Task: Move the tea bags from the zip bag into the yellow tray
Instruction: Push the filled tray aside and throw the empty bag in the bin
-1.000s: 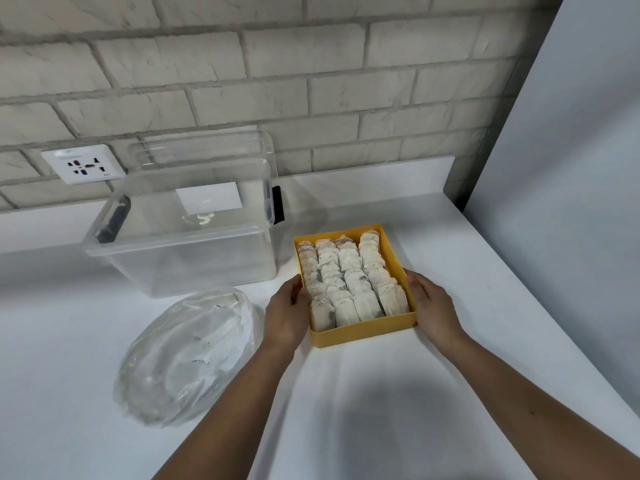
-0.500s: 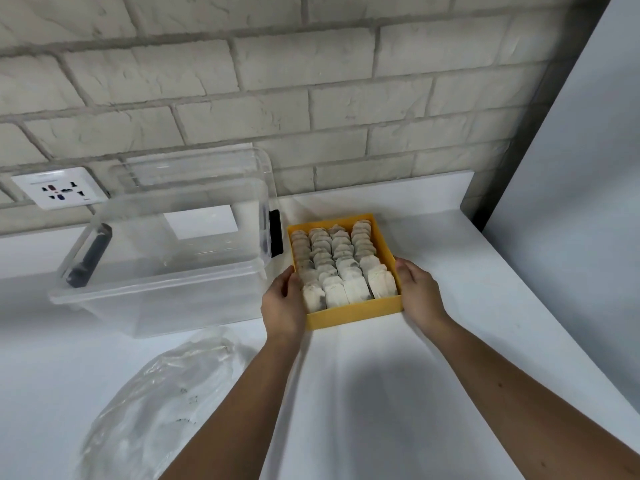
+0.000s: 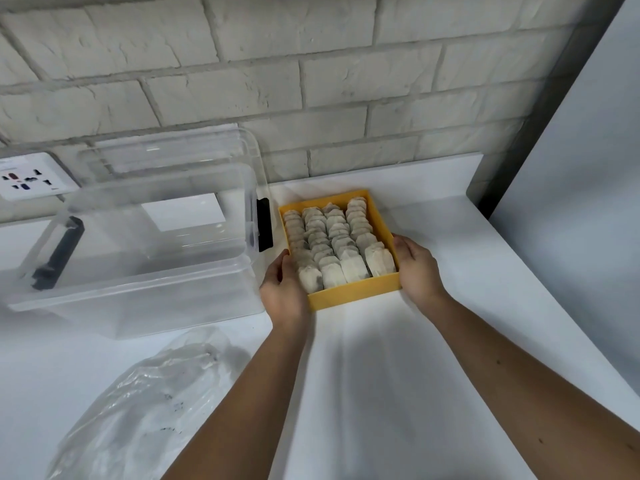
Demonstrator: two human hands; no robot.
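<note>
Since a sec ago we've slid the yellow tray (image 3: 353, 298) farther back toward the brick wall (image 3: 311, 81), now just right of the clear bin (image 3: 138, 258). Zip bag (image 3: 138, 410) lies crumpled at near left w/ dark specks inside. Our left hand (image 3: 285, 292) grips the tray's left wall, thumb over the rim. Tea bags (image 3: 332, 244) fill it in four rows. Right hand (image 3: 417, 270) clasps the tray's right wall on the white counter (image 3: 381, 393).

Bright, even light falls from above, casting soft shadows of the forearms onto the white tabletop (image 3: 381, 393). Wide-angle distortion bends the brick wall (image 3: 277, 81), and the edges look slightly soft.
</note>
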